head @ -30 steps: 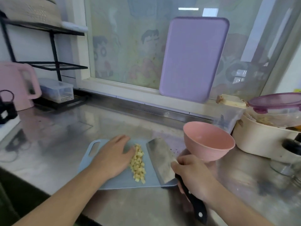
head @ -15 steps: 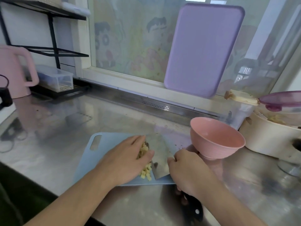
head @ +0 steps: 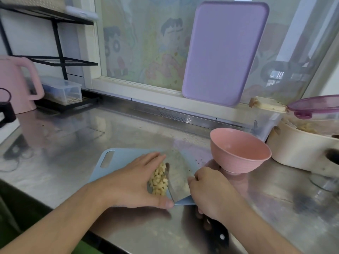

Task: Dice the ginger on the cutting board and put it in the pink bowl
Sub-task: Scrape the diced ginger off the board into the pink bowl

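Left hand (head: 135, 182), fingers straight, presses the diced ginger (head: 159, 179) against the cleaver (head: 178, 177) gripped by the right hand (head: 211, 193) on the cutting board's (head: 117, 158) near edge, evidently loading the blade for the pink bowl (head: 240, 151) just beside.

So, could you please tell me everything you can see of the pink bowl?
The pink bowl looks like matte plastic, round with a narrow foot. It stands upright on the steel counter, right of the blue cutting board and apart from it. Its inside appears empty; no ginger is in it yet. Neither hand touches it.
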